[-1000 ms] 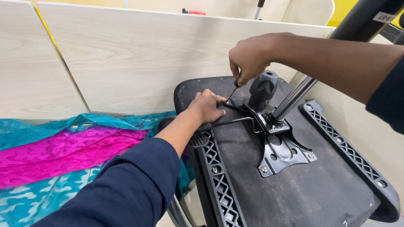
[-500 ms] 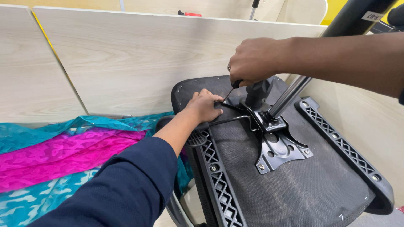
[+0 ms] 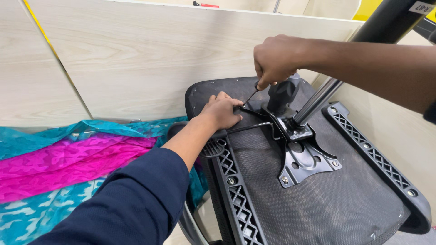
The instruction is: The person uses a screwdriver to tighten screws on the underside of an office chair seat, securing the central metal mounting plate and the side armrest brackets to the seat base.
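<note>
Hidden or unclear: the tip of the thin black key (image 3: 250, 96) and the fastener it meets are covered by the left hand (image 3: 222, 111); the key's upper end is buried in the right hand (image 3: 274, 59). The chair's lower edge and the gas-lift column (image 3: 318, 97) run out of frame.
Hard to make out: what sits under the left palm; only a thin metal lever (image 3: 254, 128) shows beside it.
Change from earlier: the right hand sits higher and further right than half a second ago, now above the black knob housing (image 3: 282, 93); the left hand stays on the same spot. The seat fills more of the view.
Left hand pose: palm down, fingers bent, pressing on the front arm of the metal mechanism plate (image 3: 304, 159); not clasped round anything that can be seen.
Right hand pose: clenched from above round the key's top, knuckles up, forearm entering from the right edge.
Work item location: upturned chair seat (image 3: 327, 208), black fabric underside up, centre-right, plate bolted at its middle.
Seat fittings: black lattice brackets (image 3: 236, 195) along both sides.
Surroundings: pale wood panel (image 3: 136, 59) behind; teal and magenta cloth (image 3: 59, 159) at left.
</note>
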